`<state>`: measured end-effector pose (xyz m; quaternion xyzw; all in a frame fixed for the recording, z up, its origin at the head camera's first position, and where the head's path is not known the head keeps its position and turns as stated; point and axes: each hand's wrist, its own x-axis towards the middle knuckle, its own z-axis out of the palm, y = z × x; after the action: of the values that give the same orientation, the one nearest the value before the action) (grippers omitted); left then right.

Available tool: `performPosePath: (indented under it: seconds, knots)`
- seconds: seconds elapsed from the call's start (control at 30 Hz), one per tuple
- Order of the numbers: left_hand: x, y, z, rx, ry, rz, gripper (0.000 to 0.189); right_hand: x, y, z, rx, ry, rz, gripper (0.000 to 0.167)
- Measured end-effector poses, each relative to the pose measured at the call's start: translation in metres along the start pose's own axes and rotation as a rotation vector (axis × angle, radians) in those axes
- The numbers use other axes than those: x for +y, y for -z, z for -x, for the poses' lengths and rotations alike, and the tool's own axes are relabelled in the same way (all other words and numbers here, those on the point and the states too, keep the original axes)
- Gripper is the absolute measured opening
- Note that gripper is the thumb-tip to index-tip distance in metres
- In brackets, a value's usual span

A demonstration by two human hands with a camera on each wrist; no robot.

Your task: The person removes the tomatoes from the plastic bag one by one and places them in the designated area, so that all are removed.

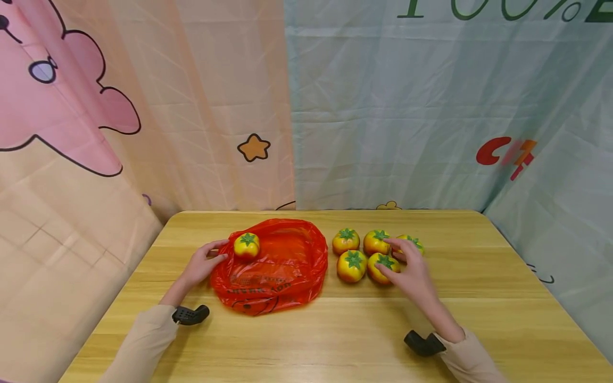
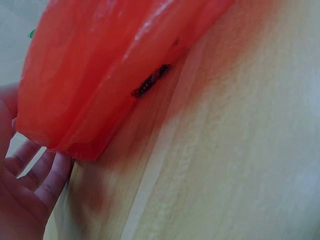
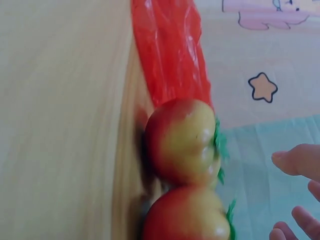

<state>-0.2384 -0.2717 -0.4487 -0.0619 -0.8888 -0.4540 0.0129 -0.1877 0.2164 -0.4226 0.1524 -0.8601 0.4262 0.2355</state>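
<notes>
A red plastic bag point(image 1: 268, 287) lies spread with its mouth up. My left hand point(image 1: 203, 263) holds its left rim; in the left wrist view the fingertips go out of sight behind the bag's red film point(image 2: 75, 90). One yellow-red, tomato-like fruit point(image 1: 246, 246) with a green leafy top sits at the bag's left side. Right of the bag stand several more, among them a front left fruit point(image 1: 351, 267) and a front right fruit point(image 1: 381, 270). Over the front right one hovers my right hand point(image 1: 409, 268), thumb and fingers spread apart, partly covering a back right fruit point(image 1: 415, 243).
All of this is on a light wooden table point(image 1: 297, 340). Printed curtains point(image 1: 383, 117) hang behind the table and along its sides. A black wrist device point(image 1: 190, 315) sits on the left wrist, another black device point(image 1: 425, 344) on the right.
</notes>
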Motion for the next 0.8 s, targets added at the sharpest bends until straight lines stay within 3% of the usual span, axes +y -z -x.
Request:
performPosePath:
  seconds: [0.8]
  knots:
    - [-0.004, -0.001, 0.0, 0.012, -0.021, -0.012, 0.044, -0.052, -0.05, -0.039, -0.096, 0.086, -0.126, 0.049]
